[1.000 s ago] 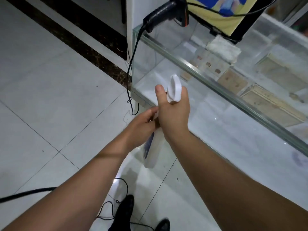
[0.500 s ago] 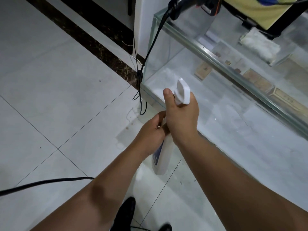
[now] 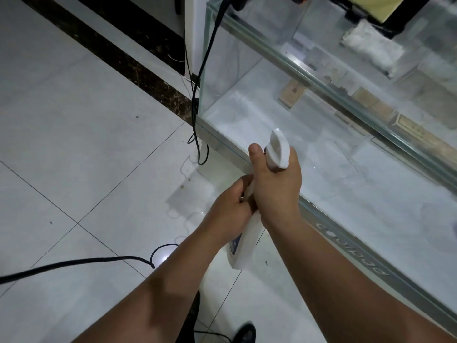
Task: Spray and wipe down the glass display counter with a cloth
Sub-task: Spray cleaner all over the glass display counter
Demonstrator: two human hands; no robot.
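Barely shifted, the right hand [image 3: 274, 191] grips the neck of the white plastic spray bottle [image 3: 249, 241] and the left hand [image 3: 230, 214] clasps its body, nozzle aimed toward 1 o'clock at the clear glass display counter [image 3: 395, 199]. Seemingly the spraying step: squeeze next. The fluffy white cloth [image 3: 371, 49] waits at 2 o'clock.

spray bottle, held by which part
The right hand grips the spray bottle at its neck under the sprayer head; the left hand grips the body just below.

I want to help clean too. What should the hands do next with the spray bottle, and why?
Probably squeeze the trigger: both the right hand and left hand grip the spray bottle, its head pointing toward the glass counter, and the cloth lies untouched on top.
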